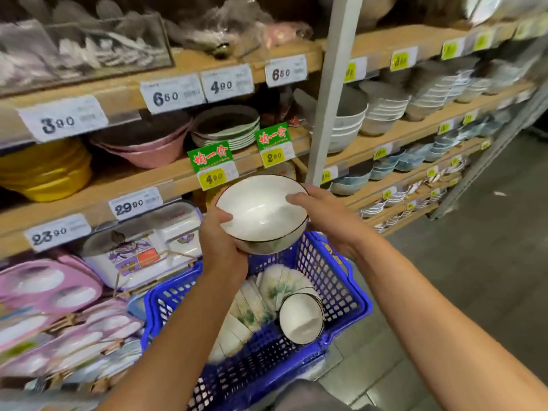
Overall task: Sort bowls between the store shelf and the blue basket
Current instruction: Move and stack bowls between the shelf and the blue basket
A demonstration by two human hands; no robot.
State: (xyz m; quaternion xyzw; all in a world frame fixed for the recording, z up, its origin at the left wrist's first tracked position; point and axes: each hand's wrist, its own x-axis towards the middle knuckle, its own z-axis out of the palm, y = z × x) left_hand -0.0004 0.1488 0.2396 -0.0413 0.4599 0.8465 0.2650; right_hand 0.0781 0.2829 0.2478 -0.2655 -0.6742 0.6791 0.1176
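Above the blue basket [341,280], just in front of the store shelf [142,179], holding up a white bowl [262,213] in both hands. Gripping it on the left with the left hand [221,238], hooking the thumb over the dark rim and curling the fingers under the base. Clamping the opposite side with the right hand [323,215], wrapping over the rim there. Tilting the mouth up and toward the camera, pointing the base down at the basket. Covering part of the far basket wall with the bowl. Spotting stacked bowls [267,295] lying sideways inside the basket, running in a curving row from near left to far right, losing the row's near end to blur. Struggling with the price tags [173,94] too, reading only the big numerals.
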